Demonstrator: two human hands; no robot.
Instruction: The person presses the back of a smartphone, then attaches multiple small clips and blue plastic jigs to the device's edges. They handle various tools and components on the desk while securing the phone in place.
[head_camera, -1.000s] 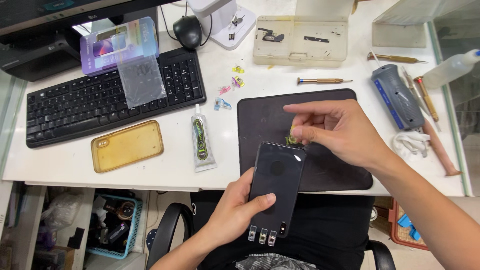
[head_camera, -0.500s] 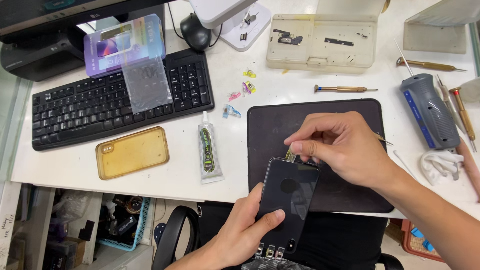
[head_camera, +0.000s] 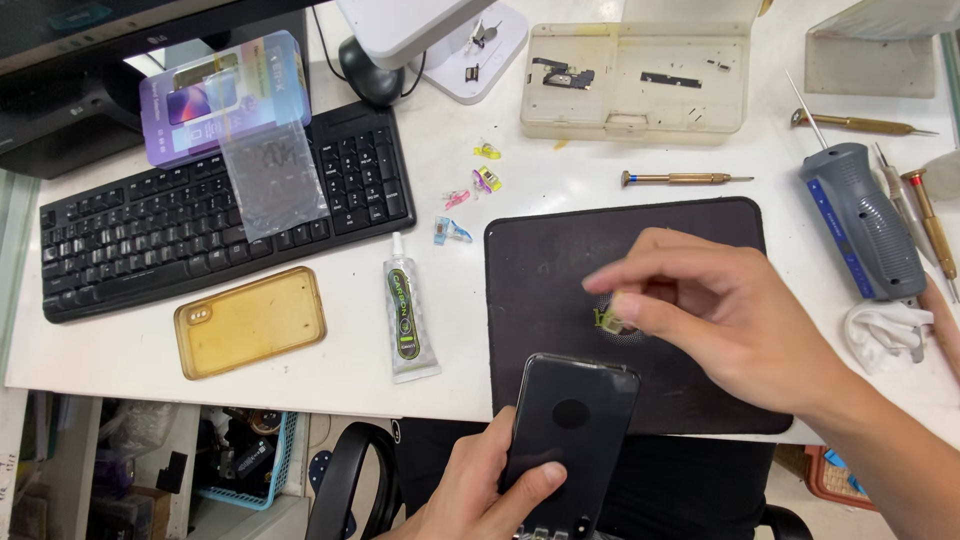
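The left hand (head_camera: 480, 490) is gripping the dark phone (head_camera: 572, 440) at the near edge of the black mat (head_camera: 540, 270), thumb pressed on its back. The right hand (head_camera: 730, 320) has lifted off the phone's top edge and is now pinching a small greenish part (head_camera: 606, 319), grip closed on it. The white tabletop (head_camera: 500, 200) is carrying a keyboard (head_camera: 130, 240), yellow case (head_camera: 250, 322), glue tube (head_camera: 405, 310) and screwdrivers (head_camera: 680, 179).

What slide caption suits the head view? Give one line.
Left hand holds a dark phone; right hand pinches a small green part above it.
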